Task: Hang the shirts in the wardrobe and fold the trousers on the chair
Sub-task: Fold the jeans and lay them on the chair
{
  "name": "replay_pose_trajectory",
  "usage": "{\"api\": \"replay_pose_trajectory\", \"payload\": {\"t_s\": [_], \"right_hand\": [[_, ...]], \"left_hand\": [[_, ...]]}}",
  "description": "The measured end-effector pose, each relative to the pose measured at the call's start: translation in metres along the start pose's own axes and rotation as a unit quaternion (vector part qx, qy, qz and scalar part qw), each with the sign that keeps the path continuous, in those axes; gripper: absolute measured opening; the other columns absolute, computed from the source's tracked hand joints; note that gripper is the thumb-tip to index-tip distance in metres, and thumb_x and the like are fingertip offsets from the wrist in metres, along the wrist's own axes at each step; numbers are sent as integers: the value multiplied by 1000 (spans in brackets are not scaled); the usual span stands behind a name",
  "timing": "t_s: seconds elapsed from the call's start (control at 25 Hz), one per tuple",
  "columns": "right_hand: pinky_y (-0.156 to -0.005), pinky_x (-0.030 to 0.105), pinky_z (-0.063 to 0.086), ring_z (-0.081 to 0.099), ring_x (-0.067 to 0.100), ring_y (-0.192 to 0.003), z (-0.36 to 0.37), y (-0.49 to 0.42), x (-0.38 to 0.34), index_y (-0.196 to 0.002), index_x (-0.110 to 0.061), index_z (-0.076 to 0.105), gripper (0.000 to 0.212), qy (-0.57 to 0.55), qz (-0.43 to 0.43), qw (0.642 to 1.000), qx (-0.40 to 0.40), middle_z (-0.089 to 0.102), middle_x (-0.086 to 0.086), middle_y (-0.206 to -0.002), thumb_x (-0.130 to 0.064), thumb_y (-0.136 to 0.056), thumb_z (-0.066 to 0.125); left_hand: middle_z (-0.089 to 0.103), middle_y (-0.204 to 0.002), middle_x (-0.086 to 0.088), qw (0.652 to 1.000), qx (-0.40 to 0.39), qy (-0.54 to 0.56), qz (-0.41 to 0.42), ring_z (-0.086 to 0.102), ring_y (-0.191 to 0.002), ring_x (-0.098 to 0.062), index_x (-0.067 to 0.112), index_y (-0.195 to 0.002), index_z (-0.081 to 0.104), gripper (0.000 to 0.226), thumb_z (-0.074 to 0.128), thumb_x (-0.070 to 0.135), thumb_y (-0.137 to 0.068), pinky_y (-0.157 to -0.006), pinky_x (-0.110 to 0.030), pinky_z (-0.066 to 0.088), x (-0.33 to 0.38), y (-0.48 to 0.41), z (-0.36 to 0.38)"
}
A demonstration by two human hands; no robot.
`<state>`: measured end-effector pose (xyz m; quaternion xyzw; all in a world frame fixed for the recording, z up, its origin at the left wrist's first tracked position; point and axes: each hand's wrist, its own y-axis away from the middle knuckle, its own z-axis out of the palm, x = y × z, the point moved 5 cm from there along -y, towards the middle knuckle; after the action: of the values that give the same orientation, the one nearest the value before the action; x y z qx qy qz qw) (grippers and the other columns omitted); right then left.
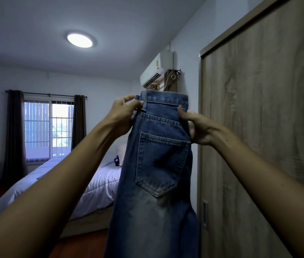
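Jeans, heavy limp denim; left hand and right hand pinch the waistband's two sides — soundest hold.

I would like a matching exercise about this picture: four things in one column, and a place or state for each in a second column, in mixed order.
Column one:
1. jeans
2. ceiling lamp
3. wardrobe door
4. bed

Column two:
a) lit
b) pale wood, on the right
c) held up by the left hand and the right hand
d) white cover, lower left

Pairs: 1-c, 2-a, 3-b, 4-d
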<state>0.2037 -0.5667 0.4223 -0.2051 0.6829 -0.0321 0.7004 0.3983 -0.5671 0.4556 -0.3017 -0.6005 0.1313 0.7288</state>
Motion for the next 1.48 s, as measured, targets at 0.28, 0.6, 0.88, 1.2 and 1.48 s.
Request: {"api": "replay_pose_trajectory", "payload": {"t_s": [0.28,0.6,0.88,1.2,1.48], "right_hand": [[-69,43,59,70,25,-73,13,-12,-23,-93,0,64,16,-90,-105,986,90,69,17,-92,-1,-78,71],[-74,33,59,68,21,-76,31,-8,-53,-90,-4,64,8,12,-156,984,81,70,10,-86,-4,-83,68],[-75,27,58,68,16,-77,10,-7,-74,-84,-13,66,12,140,-202,953,180,70,2,-84,-15,-77,76],[-71,28,58,70,19,-79,10,-20,-81,-98,2,65,27,-26,-269,941,205,70,9,-91,-13,-78,75],[-73,30,58,70,19,-78,19,-27,-89,-92,2,65,18,-51,-283,942,172,70,11,-90,-12,-82,71]], "left_hand": [[61,-103,-13,996,15,-67,64,61,-88,-22,5,-108,51,38,53,32,-81,-79,-36,50,8,-7,-7],[60,-105,-12,961,89,-240,106,59,-96,-23,6,-107,48,32,46,36,-96,-86,-40,50,-10,-5,-27],[57,-112,-15,956,73,-249,135,58,-103,-30,6,-117,38,44,46,38,-88,-91,-51,48,4,-22,0],[67,-109,-10,983,54,-165,68,66,-100,-21,9,-109,55,51,71,47,-78,-86,-36,55,-42,10,-25],[72,-89,11,976,30,-217,6,68,-86,-5,25,-90,67,22,73,41,-76,-70,-18,55,-104,55,-43]]}}
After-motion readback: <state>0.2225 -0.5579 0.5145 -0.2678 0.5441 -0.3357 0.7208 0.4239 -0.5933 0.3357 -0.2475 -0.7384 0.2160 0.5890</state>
